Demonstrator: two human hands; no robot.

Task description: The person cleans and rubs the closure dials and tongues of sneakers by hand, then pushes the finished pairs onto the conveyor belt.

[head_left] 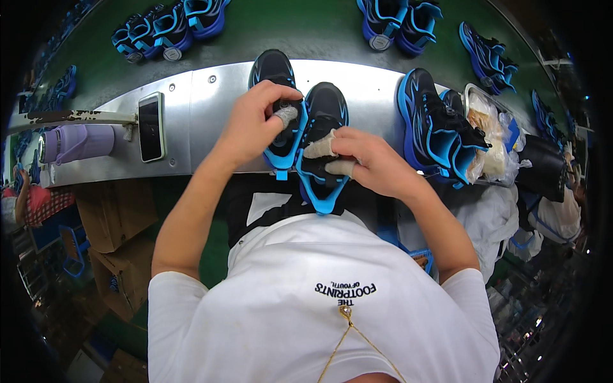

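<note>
Two dark shoes with bright blue trim lie side by side before the person, at the near edge of the metal table (198, 115). The left shoe (273, 67) points its toe away from the body, its long axis running nearly front to back; the right shoe (327, 115) lies roughly parallel, toe likewise away, heel (with its blue loop) jutting past the edge toward the lap. The left hand (255, 115) curls over the left shoe; whether its fingertips pinch anything, I cannot tell. The right hand (377, 159) touches the right shoe's upper, wrapped fingertips slightly apart, any pinch unclear.
</note>
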